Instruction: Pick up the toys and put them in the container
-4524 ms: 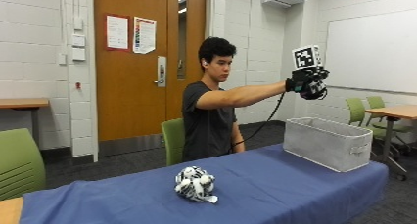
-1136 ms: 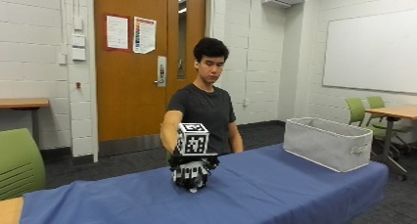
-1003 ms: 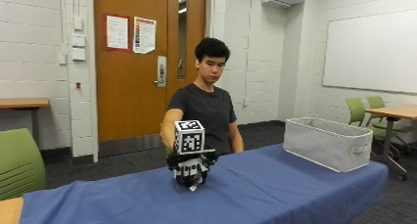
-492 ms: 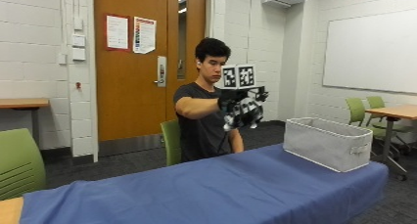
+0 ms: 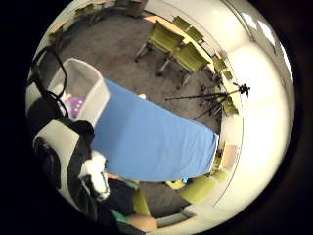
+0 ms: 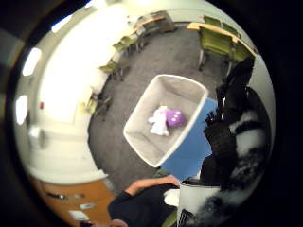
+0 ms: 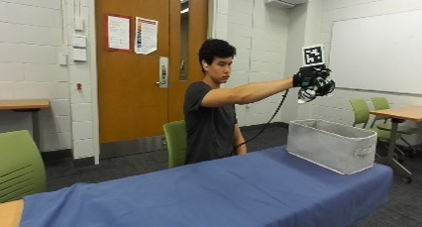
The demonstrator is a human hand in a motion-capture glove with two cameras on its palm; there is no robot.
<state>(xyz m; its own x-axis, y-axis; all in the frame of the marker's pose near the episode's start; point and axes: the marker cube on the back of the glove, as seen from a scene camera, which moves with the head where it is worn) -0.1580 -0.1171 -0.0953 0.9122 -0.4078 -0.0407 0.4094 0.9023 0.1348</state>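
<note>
Grey fabric container (image 7: 330, 143) at right end of blue bench (image 7: 198, 192). Gloved right hand (image 7: 312, 81) clutches black-and-white toy (image 7: 308, 92) high above it. Container directly below hand; purple toy (image 6: 174, 117) already inside.

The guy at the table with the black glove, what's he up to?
A person behind the blue table holds the gloved right hand out above the grey container, gripping a black and white plush toy. The toy is not yet dropped. Inside the container a purple and white toy already lies on the bottom. No other toys show on the table.
</note>
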